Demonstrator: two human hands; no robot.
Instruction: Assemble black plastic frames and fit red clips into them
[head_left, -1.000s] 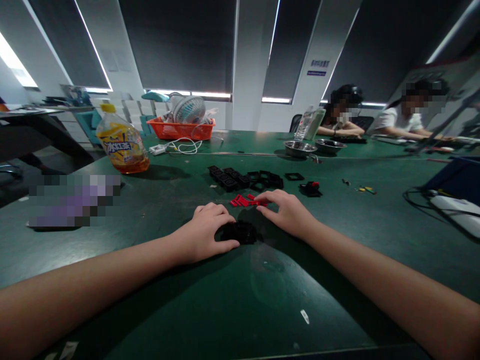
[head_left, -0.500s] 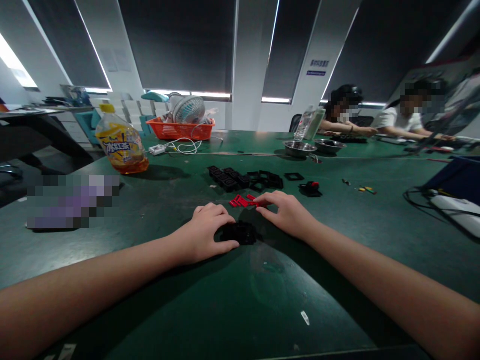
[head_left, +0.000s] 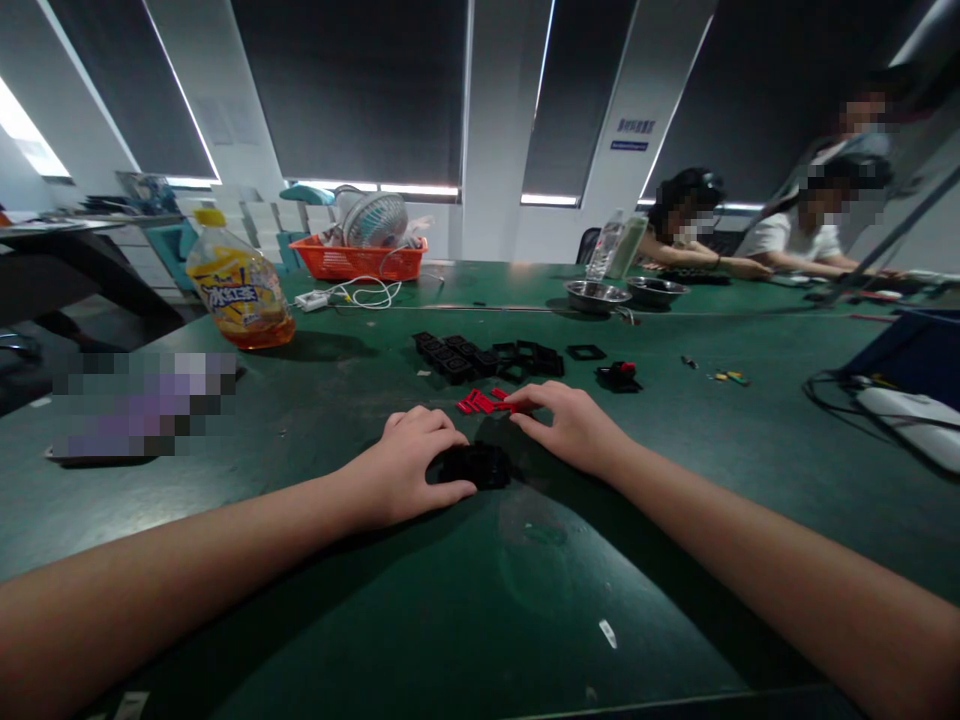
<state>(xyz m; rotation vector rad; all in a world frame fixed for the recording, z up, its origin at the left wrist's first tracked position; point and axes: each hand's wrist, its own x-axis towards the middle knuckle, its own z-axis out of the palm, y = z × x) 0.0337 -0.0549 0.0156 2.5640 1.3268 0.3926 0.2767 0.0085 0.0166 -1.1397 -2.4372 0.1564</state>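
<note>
My left hand (head_left: 409, 465) rests on the table with thumb and fingers around a black plastic part (head_left: 484, 466), holding it at its left side. The part lies flat and its details are too dark to make out. My right hand (head_left: 571, 425) reaches in from the right, fingertips touching the small red plastic pieces (head_left: 476, 402). Its thumb stands apart from the index finger, and nothing shows gripped between them. Behind the red pieces lie several black plastic blocks (head_left: 454, 358) and black square frames (head_left: 534, 357). One black part with a red piece on it (head_left: 619, 376) stands to the right.
On the left are a bottle of amber liquid (head_left: 240, 285) and a blurred purple object (head_left: 142, 410). An orange basket (head_left: 360, 262) with a fan, metal bowls (head_left: 596, 297) and a water bottle (head_left: 604, 248) stand farther back. A white device (head_left: 911, 425) lies right. Co-workers sit beyond.
Both hands stay in the same places on the black part and red pieces. The view shifts slightly. In the right background, a standing person has come into clearer view behind the seated co-workers.
</note>
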